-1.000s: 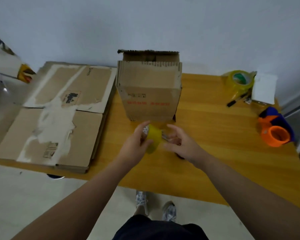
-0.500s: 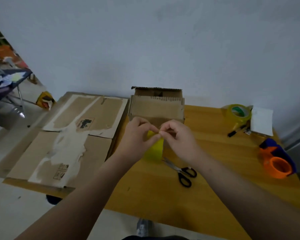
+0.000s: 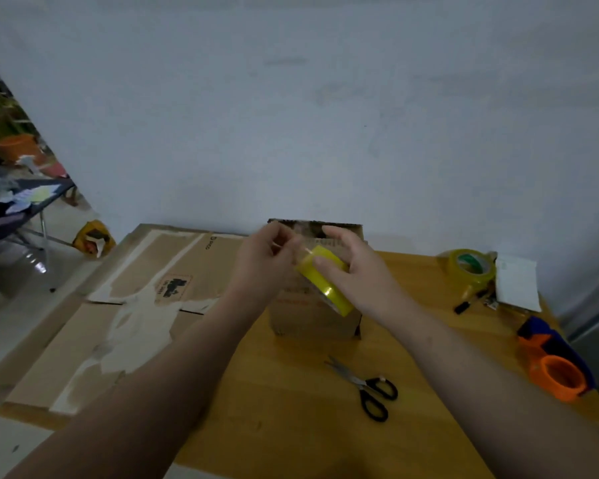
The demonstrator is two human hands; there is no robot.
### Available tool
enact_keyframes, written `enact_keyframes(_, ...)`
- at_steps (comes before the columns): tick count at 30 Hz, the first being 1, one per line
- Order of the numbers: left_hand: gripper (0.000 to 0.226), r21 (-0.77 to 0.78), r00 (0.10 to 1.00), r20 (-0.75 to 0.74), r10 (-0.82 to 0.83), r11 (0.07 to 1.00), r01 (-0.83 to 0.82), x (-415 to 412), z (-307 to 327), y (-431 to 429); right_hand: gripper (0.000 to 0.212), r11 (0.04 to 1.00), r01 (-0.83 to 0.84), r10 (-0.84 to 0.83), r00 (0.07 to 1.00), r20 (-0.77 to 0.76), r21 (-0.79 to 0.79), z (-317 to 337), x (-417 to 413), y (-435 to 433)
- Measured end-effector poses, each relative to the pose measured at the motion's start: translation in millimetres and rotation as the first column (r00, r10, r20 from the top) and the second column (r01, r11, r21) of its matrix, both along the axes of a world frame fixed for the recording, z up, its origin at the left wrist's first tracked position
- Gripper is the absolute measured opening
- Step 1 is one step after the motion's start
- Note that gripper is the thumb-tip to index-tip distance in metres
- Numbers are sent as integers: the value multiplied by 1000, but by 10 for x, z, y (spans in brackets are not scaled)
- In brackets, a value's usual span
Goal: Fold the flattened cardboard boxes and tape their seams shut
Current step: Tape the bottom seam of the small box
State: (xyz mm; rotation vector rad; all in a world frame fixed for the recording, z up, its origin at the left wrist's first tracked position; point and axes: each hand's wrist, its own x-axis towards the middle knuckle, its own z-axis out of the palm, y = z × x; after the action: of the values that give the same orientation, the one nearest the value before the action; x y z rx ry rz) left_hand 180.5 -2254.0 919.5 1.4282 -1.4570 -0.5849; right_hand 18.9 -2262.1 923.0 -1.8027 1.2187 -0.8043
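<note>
A folded brown cardboard box [image 3: 312,318] stands upright on the wooden table [image 3: 291,409], with its top flaps behind my hands. My right hand [image 3: 355,274] grips a yellow tape roll [image 3: 324,286] in the air in front of the box's upper part. Just left of the roll, my left hand [image 3: 265,262] has its fingertips pinched together at the roll's edge, seemingly on the loose tape end. A stack of flattened cardboard boxes [image 3: 142,305] lies on the table's left side.
Black-handled scissors [image 3: 370,388] lie on the table in front of the box. At the right are a second yellow tape roll [image 3: 467,271], a black marker [image 3: 467,304], white paper [image 3: 516,281] and an orange tape dispenser [image 3: 557,373]. A wall rises right behind the table.
Both hands rose with the tape roll to the box's top. The roll passed from my left hand into my right; my left now pinches at its edge. The camera tilted upward.
</note>
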Motion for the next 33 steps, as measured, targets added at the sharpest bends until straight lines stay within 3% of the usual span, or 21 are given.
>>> enact_keyframes(2, 20, 22, 990, -139, 13, 1000, -10, -31, 65, -30, 40, 997, 52, -56, 996, -62, -62, 69, -36, -151)
enact_keyframes(5, 17, 19, 977, -212, 21, 1000, -17, -45, 122, -73, 19, 995, 54, -62, 993, -98, -85, 170, -49, -324)
enact_keyframes(13, 17, -21, 964, -265, 24, 999, -30, 83, 204, -303, 13, 981, 60, -101, 970, -223, -185, 356, 144, -699)
enact_keyframes(19, 15, 72, 997, -75, -18, 997, 24, 475, 151, -724, 15, 961, 150, -231, 899, -373, -233, 333, 274, -1037)
enact_keyframes(21, 39, 189, 990, 119, -79, 981, 55, 680, -20, -870, 15, 959, 175, -254, 878, -406, -223, 299, 257, -1137)
enact_keyframes(24, 80, 345, 898, 358, -256, 930, 128, 875, -321, -1086, 14, 957, 196, -276, 847, -455, -216, 265, 296, -1255)
enact_keyframes(26, 93, 404, 851, 379, -364, 892, 202, 902, -499, -1210, 14, 959, 197, -273, 834, -480, -204, 232, 356, -1306)
enact_keyframes(29, 93, 432, 800, 394, -453, 859, 274, 879, -720, -1320, 15, 969, 183, -245, 816, -524, -167, 130, 414, -1352)
enact_keyframes(33, 80, 496, 854, 274, -442, 826, 268, 883, -935, -1326, 16, 970, 203, -241, 800, -549, -131, -14, 419, -1398)
